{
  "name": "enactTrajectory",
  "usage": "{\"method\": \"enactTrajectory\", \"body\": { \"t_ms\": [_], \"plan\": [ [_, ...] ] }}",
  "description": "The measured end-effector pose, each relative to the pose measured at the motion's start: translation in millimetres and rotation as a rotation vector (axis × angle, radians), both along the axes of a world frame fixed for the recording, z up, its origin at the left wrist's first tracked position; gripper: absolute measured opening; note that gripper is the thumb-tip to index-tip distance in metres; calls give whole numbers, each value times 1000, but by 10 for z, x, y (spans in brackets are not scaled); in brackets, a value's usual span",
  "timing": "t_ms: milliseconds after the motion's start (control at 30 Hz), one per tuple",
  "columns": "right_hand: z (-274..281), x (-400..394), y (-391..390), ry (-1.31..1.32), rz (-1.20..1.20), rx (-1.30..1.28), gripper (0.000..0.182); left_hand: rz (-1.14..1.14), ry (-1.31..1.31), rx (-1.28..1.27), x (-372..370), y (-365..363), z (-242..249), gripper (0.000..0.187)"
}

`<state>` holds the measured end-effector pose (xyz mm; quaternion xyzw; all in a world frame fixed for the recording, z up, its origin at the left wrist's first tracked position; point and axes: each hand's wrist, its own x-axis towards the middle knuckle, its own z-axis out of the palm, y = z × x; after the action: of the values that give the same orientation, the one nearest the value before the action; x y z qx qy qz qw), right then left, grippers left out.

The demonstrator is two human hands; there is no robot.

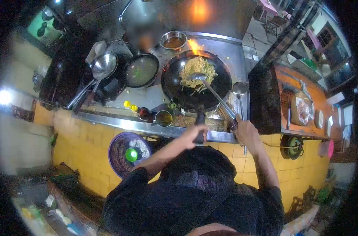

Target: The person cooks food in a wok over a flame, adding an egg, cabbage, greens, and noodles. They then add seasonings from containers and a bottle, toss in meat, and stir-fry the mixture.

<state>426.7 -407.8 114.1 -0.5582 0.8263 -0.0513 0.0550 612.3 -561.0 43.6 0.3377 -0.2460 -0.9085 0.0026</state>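
Observation:
My left hand (191, 136) is closed around the dark handle of a black wok (174, 87) on the stove. Noodles with bits of green (200, 67) lie in the wok's middle and far side. With my right hand (247, 135) I grip the long handle of a metal ladle (217, 95), whose bowl rests on the noodles. Orange flame (195, 47) rises at the wok's far rim. A second ladle (240, 89) lies on the steel top just right of the wok, near my right hand.
Left of the wok sits a pan of greenish liquid (141, 70), then a large strainer or ladle (104, 67) over another dark pan. A steel bowl of brown liquid (173, 40) stands behind. Yellow-capped bottles (134, 107) and a cup (163, 118) line the front edge. A purple basket (115, 151) is below.

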Motion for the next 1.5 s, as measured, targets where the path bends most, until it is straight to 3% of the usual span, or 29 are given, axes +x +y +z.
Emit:
{"method": "enactTrajectory", "body": {
  "t_ms": [33, 100, 200, 267, 333, 367, 400, 467, 533, 600, 667, 733, 800, 933, 1033, 1067, 1133, 1167, 1200, 1233, 1267, 1300, 1367, 1433, 1500],
  "plan": [
    [110, 22, -5, -6, -5, 5, 51, -42, -65, -19, 49, 162, 249, 14],
    [427, 46, -128, -255, -112, 132, 43, -115, -171, -85, 54, 206, 549, 16],
    [261, 23, -74, -167, -68, 124, 39, -166, 67, -75, -78, -437, -29, 19],
    [-16, 17, -70, -167, -90, 153, 42, -21, -91, -101, -173, -517, -284, 19],
    [-184, -127, -110, 56, -68, 79, 38, 0, -75, -75, -98, -149, -88, 12],
    [45, -126, -234, -12, -219, 221, 38, 10, -47, 0, -37, 36, -67, 5],
    [202, -151, -164, -8, -214, 217, 38, -89, -33, -143, 28, 174, 144, 15],
    [437, -221, 22, -22, -151, -70, 42, 9, -142, -11, 26, 227, 329, 13],
    [520, -192, 181, -63, -157, -134, 45, 24, -145, -66, -24, -15, -295, 15],
    [469, -214, 147, -108, -167, -205, 48, 46, -132, -526, -159, -254, -739, 14],
    [158, -153, -68, -118, -265, -129, 55, 24, -76, -587, -231, -461, -1106, 11],
    [-320, -158, -337, -103, -288, 14, 62, 68, -55, -526, -316, -523, -1225, 14],
    [-1145, -310, -506, -67, -209, -68, 64, 126, -34, -447, -374, -489, -1244, 20],
    [-670, -490, -531, -166, -136, 99, 61, 219, -170, -536, -337, -329, -1106, 30],
    [-609, -574, -384, -322, -191, -186, 48, 104, -724, -1455, -235, -9, -1083, 46],
    [-685, -508, -372, -317, -176, -187, 48, 121, -729, -1451, -189, 129, -984, 46],
    [-916, -335, -364, -411, -321, -176, 46, 467, -441, -1044, -47, 392, -903, 53],
    [-1345, -325, -369, -365, -251, -371, 45, 484, -440, -1042, 63, 516, -1002, 53],
    [-1208, -354, -396, -359, -237, -369, 45, 497, -463, -1008, 212, 650, -1186, 53],
    [-911, -360, -446, -741, -353, -217, 40, 507, -487, -975, 386, 781, -1350, 54],
    [-742, -329, -457, -1121, -470, -49, 35, 422, -503, -1017, 592, 898, -1471, 53],
    [-733, -439, -429, -1085, -197, -201, 31, 340, -519, -1063, 831, 987, -1555, 52],
    [-1119, -625, -382, -940, -76, -422, 22, 212, -536, -1046, 1431, 1219, -1643, 48],
    [-799, -388, -390, -1138, -241, -291, 18, 212, -723, -1082, 2167, 1598, -2186, 44],
    [-711, -137, -450, -1249, -430, -316, 12, 761, -642, -524, 2693, 2079, -2168, 37]
  ]
}}
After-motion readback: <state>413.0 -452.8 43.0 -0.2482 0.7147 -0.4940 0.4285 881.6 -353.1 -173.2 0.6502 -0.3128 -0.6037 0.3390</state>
